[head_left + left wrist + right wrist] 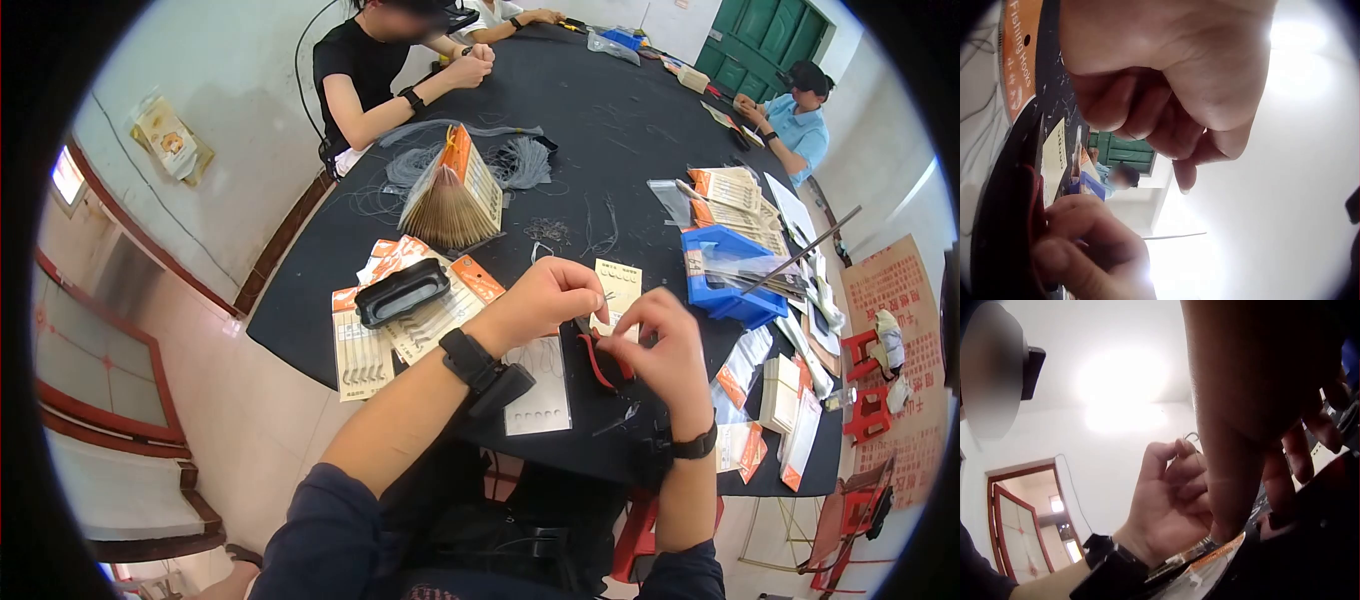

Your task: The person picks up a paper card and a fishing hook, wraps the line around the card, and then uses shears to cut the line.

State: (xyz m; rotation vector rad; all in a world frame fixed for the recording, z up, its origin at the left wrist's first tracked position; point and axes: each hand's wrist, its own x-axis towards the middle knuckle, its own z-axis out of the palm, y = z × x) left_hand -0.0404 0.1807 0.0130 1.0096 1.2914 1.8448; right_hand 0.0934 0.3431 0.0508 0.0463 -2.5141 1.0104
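Note:
My left hand (545,300) is raised over the near table edge and pinches a small fishing hook (1192,435) between thumb and forefinger. Its curved bend shows above the fingertips in the right wrist view. Close by on the right, my right hand (660,345) has bent fingers, with the thumb near the forefinger; I cannot tell whether a thin line lies between them. Pliers with red handles (598,368) lie below the hands. Beneath my left hand is a pale hook packet (540,405), and a yellowish card (620,282) lies just behind the hands.
A black tray (403,293) rests on orange-topped hook packets (362,350) at left. Behind stand a fanned card bundle (450,215) and coiled line (522,163). A blue bin (715,290) and more packets (785,395) are at right. Other people sit around the black table (620,130).

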